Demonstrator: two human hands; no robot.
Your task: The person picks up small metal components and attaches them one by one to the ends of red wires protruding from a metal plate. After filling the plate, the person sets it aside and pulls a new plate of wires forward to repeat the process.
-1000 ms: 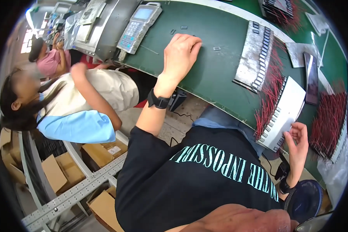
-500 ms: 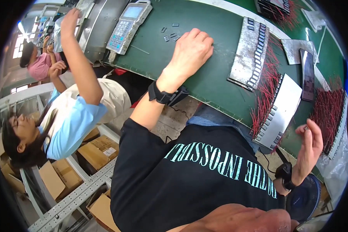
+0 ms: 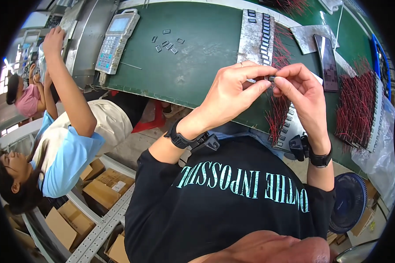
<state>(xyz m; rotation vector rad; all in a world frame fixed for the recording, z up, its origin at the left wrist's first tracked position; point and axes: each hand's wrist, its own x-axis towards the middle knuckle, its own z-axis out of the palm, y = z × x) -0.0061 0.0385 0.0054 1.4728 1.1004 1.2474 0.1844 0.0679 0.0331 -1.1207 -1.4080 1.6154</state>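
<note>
Your left hand (image 3: 232, 94) and right hand (image 3: 305, 94) meet fingertip to fingertip above the green table (image 3: 197, 57), both pinched shut on one small dark component (image 3: 271, 79). It sits over the near metal tray (image 3: 289, 127) of red-wired parts.

Pretty bright, even overhead light, soft shadows only. Heavy fisheye bending near the black rim, and the green bench (image 3: 197, 65) edges curve. Centre is sharp, slight glare at far left.
</note>
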